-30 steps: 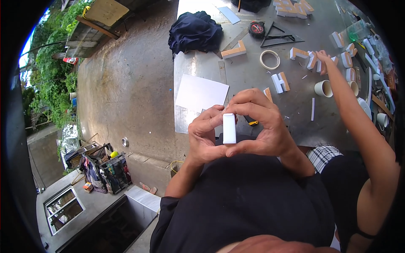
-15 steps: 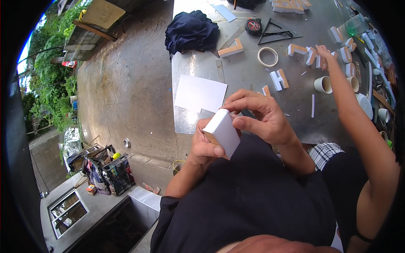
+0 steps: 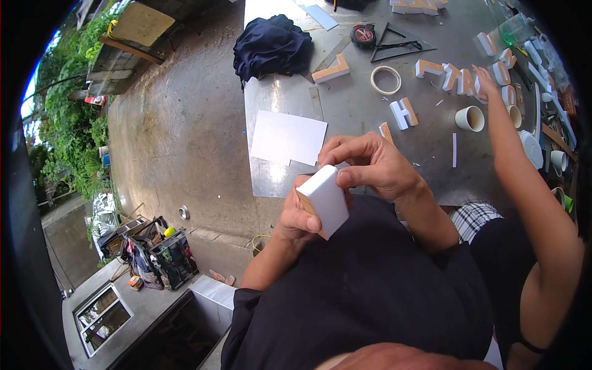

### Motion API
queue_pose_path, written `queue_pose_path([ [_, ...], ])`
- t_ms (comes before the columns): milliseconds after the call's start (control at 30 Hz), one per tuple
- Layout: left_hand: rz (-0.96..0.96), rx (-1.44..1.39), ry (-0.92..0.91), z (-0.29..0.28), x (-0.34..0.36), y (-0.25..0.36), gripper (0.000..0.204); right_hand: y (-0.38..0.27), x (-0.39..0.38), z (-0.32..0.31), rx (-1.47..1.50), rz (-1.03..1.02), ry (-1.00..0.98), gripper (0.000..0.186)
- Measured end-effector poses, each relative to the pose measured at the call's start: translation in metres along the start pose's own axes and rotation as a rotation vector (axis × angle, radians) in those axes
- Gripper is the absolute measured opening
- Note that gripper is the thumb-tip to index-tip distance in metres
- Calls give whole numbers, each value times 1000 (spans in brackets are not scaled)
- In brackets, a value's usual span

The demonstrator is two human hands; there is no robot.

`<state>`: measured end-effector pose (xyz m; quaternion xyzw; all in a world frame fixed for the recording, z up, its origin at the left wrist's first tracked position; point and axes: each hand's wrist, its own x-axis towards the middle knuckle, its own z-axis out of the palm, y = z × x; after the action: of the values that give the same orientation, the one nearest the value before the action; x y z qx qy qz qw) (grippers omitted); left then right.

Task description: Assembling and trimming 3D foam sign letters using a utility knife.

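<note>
A white block (image 3: 325,200) with a tan side stands tilted in front of my chest. My left hand (image 3: 296,216) grips its lower part, thumb over the tan side. My right hand (image 3: 382,169) pinches the upper corner, thumb on the white edge and fingers curled behind. A white sheet (image 3: 287,135) lies on the metal table (image 3: 265,185) just beyond my hands.
A co-worker's hand (image 3: 484,86) reaches among white-and-tan shaped pieces (image 3: 451,79) at right. Also on the table: tape roll (image 3: 374,80), tape measure (image 3: 363,36), black triangle frame (image 3: 385,46), cups (image 3: 470,118), dark cloth (image 3: 271,46). Concrete floor (image 3: 172,123) spreads left.
The block has turned from upright to tilted, showing its broad white face and tan side. My left thumb moved onto that side; my right thumb rose to the top corner.
</note>
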<state>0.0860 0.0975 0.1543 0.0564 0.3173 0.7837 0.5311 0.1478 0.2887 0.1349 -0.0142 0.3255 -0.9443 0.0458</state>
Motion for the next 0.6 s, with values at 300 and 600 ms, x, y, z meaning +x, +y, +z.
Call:
queue_pose_path([
  [300, -17, 72, 50, -1, 1, 5, 55, 3, 4, -3, -17, -66, 3, 25],
  [600, 22, 252, 11, -8, 6, 11, 55, -1, 1, -8, -135, -38, 27, 41],
])
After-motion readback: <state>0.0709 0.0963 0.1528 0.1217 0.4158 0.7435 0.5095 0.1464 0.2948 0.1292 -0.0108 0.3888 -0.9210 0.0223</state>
